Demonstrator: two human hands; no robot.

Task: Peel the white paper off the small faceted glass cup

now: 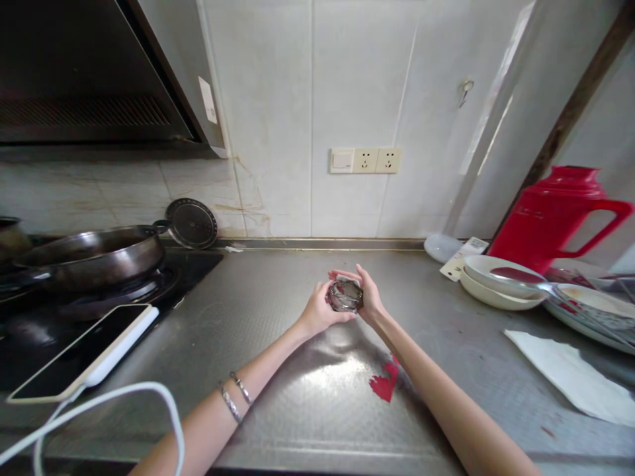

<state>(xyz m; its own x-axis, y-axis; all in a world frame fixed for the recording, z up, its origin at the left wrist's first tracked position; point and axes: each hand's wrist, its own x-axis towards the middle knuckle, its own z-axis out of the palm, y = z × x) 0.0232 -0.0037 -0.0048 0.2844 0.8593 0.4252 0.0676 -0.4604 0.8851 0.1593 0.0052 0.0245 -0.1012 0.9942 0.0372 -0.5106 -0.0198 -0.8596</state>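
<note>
Both hands are wrapped around a small, shiny glass cup [346, 295] with a faceted rim, above the middle of the steel counter [258, 291]. From the left side, my left hand [320, 311] curls around it, fingers toward the far edge and thumb along the near side. My right hand [370, 296] cups the opposite side, its fingers bent. The cup's lower part is hidden by the hands, and its contents cannot be made out. Beneath my right forearm lies a torn-looking red paper piece [383, 385].
At left, a steel pan [94, 258] stands on the black stove, near a phone [82, 350] with a white cable [163, 396]. On the right are a red thermos [550, 215], stacked white bowls [496, 291], a patterned plate [585, 320] and a white paper sheet [570, 377].
</note>
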